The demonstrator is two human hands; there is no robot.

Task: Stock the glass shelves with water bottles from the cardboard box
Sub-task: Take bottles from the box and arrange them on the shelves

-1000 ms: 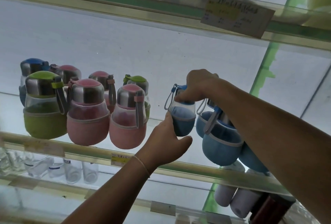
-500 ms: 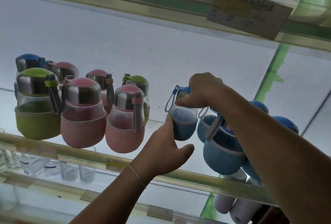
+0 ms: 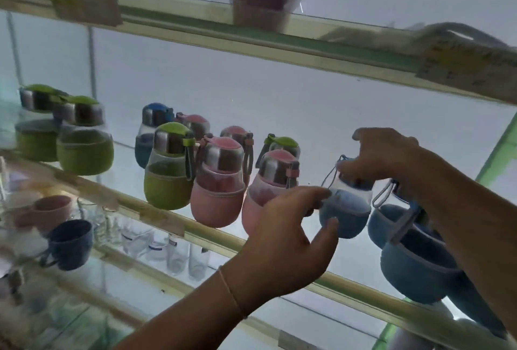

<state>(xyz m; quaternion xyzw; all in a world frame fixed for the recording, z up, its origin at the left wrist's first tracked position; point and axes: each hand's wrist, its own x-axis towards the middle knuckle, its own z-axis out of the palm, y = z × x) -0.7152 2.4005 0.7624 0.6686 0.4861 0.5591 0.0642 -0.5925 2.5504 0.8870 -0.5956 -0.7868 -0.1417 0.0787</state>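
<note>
A small blue-sleeved water bottle [image 3: 347,209] stands on the middle glass shelf [image 3: 215,233]. My right hand [image 3: 383,156] grips its cap from above. My left hand [image 3: 282,240] holds the bottle's lower body, fingertips and thumb on the blue sleeve. To its right stand two more blue bottles [image 3: 414,260], partly hidden by my right forearm. Left of it are pink bottles [image 3: 218,193], green bottles [image 3: 167,173] and one blue-capped bottle [image 3: 152,131] further back. The cardboard box is not in view.
Two more green bottles [image 3: 84,142] stand at the far left of the same shelf. The lower shelf holds clear glasses [image 3: 179,254] and blue [image 3: 70,243] and pink mugs. The upper shelf [image 3: 251,33] carries a wrapped item and price labels.
The camera has swung left, showing more of the shelf's left end. My left hand has loosened from a full cup to fingertips and thumb on the blue bottle. My right hand stays on the cap.
</note>
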